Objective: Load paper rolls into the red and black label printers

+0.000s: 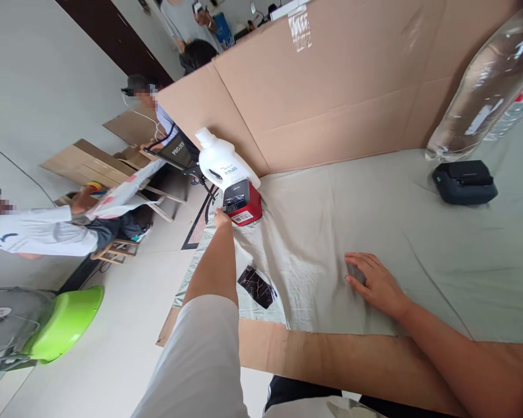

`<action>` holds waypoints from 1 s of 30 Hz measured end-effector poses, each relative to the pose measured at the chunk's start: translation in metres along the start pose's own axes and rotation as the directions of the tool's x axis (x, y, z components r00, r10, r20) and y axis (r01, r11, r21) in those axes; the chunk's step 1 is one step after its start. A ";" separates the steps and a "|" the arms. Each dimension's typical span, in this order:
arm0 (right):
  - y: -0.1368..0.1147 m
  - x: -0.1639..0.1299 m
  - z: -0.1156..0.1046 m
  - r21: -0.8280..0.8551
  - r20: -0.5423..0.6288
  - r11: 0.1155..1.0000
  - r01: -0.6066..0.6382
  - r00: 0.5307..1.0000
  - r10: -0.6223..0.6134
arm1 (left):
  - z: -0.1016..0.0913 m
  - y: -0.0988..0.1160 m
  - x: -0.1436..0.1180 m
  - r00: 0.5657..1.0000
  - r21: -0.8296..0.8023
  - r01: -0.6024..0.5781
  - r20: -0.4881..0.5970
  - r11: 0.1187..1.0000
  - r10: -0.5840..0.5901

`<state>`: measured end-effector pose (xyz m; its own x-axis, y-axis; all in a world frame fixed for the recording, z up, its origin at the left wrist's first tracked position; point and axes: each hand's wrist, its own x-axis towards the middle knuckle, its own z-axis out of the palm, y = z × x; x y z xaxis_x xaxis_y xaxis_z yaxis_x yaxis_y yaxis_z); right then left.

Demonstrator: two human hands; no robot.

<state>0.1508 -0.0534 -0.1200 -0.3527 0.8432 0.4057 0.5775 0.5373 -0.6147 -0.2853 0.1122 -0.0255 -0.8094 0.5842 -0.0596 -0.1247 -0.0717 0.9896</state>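
Observation:
My left hand reaches out to the far left of the cloth-covered table and grips the near left edge of a red and black box with a white barcode label; its fingertips are partly hidden. Right behind the box leans a white plastic jug with a white cap. My right hand rests low over the cloth at mid-table, fingers apart and holding nothing. A flat black piece with shiny creases lies between my left forearm and the middle of the table.
A cardboard panel stands along the back. At the right are a dark compact device and a clear plastic-wrapped bundle. Left of the table, people sit near cardboard boxes; a fan and green basin stand below.

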 end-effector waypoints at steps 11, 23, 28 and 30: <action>-0.035 -0.008 -0.001 -0.072 0.473 0.993 0.094 0.880 -0.048 | 0.043 -0.083 -0.227 0.821 0.070 -0.426 0.449 0.902 0.353; 0.129 0.092 -0.133 -0.454 -0.284 0.815 -0.362 0.925 0.252 | 0.009 -0.102 -0.314 0.753 0.167 -0.287 0.649 0.943 0.114; 0.184 0.116 -0.170 -0.342 -0.391 0.623 -0.703 0.710 0.586 | 0.011 -0.103 -0.316 0.710 0.182 -0.344 0.692 0.921 0.128; 0.189 0.111 -0.173 -0.281 -0.387 0.590 -0.757 0.652 0.652 | 0.010 -0.103 -0.315 0.694 0.185 -0.349 0.710 0.919 0.120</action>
<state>0.3482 0.1390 -0.0740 0.4313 0.8935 0.1252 0.8147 -0.3261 -0.4796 -0.0113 -0.0564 -0.1072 -0.1690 0.9708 0.1701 0.2740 -0.1195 0.9543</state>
